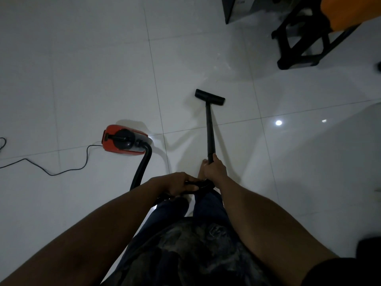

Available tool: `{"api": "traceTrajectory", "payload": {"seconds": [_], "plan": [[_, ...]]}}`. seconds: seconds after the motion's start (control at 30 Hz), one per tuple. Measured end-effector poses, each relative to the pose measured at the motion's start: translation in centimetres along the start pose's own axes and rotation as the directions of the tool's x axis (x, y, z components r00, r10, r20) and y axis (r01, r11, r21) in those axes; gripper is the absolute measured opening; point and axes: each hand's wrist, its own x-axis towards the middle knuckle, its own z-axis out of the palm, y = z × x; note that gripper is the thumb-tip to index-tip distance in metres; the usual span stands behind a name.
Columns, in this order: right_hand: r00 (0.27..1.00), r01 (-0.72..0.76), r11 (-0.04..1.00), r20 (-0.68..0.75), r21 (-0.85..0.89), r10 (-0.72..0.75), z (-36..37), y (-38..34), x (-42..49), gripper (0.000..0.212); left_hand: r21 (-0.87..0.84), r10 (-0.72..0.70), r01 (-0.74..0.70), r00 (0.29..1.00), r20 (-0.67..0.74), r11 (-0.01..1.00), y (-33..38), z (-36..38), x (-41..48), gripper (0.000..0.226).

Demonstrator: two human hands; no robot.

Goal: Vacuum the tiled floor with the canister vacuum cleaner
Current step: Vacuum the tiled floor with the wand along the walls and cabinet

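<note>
A red and black canister vacuum (pixel 123 140) sits on the white tiled floor (pixel 92 79) to my left. Its black hose (pixel 142 166) curves from the canister toward my hands. My left hand (pixel 179 183) grips the hose end near the handle. My right hand (pixel 214 169) is closed around the lower end of the black wand (pixel 210 131). The wand runs forward to the flat black floor nozzle (pixel 209 97), which rests on a tile ahead of me.
A black power cord (pixel 61 172) snakes across the floor at the left. A black stool or chair frame (pixel 299 42) and a dark cabinet edge (pixel 228 11) stand at the upper right, with something orange (pixel 350 11) above. My bare foot (pixel 203 168) is beside the wand.
</note>
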Motion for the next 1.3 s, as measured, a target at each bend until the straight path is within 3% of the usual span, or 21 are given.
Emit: {"api": "traceTrajectory", "payload": {"seconds": [0.23, 0.57, 0.97, 1.3], "plan": [[0.999, 0.018, 0.998, 0.034, -0.053, -0.016, -2.1, -2.2, 1.8, 0.081, -0.069, -0.010, 0.006, 0.998, -0.067, 0.998, 1.4, -1.4, 0.6, 0.046], [0.998, 0.048, 0.987, 0.043, -0.152, -0.042, -6.4, -4.7, 6.5, 0.077, -0.115, -0.033, 0.023, 0.996, -0.087, 0.993, 4.9, -4.6, 4.1, 0.045], [0.987, 0.129, 0.968, 0.119, -0.217, -0.105, -16.9, -10.9, 15.0, 0.072, -0.218, -0.120, 0.090, 0.984, -0.129, 0.972, 12.1, -11.1, 12.5, 0.051], [0.974, 0.205, 0.927, 0.159, -0.312, -0.162, -19.8, -17.7, 18.6, 0.071, -0.287, -0.187, 0.134, 0.968, -0.167, 0.949, 14.0, -17.3, 14.7, 0.051]]}}
